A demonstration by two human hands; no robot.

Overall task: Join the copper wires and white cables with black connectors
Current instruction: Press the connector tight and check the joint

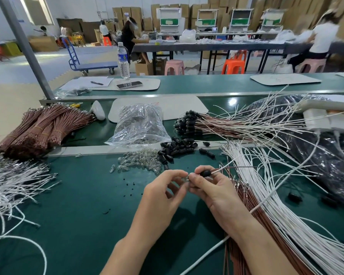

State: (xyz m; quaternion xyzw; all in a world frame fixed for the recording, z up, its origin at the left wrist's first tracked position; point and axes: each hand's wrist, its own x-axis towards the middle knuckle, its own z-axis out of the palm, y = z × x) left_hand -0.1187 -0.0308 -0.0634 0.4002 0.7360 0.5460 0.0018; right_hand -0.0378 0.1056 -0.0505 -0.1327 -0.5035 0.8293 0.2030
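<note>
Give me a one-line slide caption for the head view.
Right hand holds a black connector with wires attached while left hand pinches at its front end over the green bench.

Bright, even overhead light. 1 glare spot on the green belt [232, 101]; sheen on the clear plastic bag [139, 124]. Soft shadows under both hands. Foreground sharp. Motion blur at the right edge, seated worker [322, 36] smeared. Wide-angle bending at borders.

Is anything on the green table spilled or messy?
Yes. Tiny black bits lie scattered on the green table mat left of the hands, and two black plastic connectors sit apart from their pile of black connectors. Little clear glass bulbs lie loose outside their bag.
</note>
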